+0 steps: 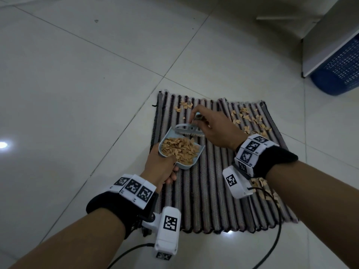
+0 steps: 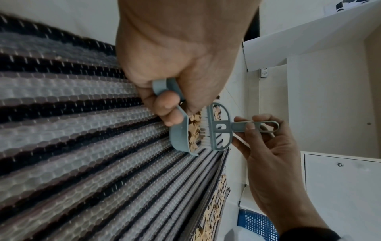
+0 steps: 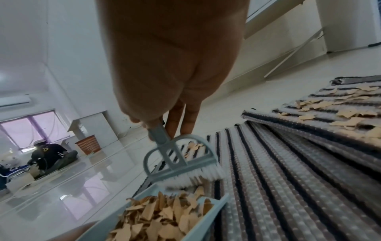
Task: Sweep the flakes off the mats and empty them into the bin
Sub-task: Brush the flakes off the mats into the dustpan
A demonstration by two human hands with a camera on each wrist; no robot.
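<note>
The flakes, thin tan chips, look light and easily scattered, so the dustpan is best kept level, gripped by its handle; the left hand holds it heaped just above the striped mat; the right hand pinches the small brush at the pan's mouth; more flakes lie on the second mat; the blue bin stands well apart.

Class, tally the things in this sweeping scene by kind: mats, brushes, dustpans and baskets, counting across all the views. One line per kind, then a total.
Mats: 2, left mat and right mat
Brushes: 1, brush
Dustpans: 1, dustpan
Baskets: 2, blue basket and brown basket
Total: 6
</note>
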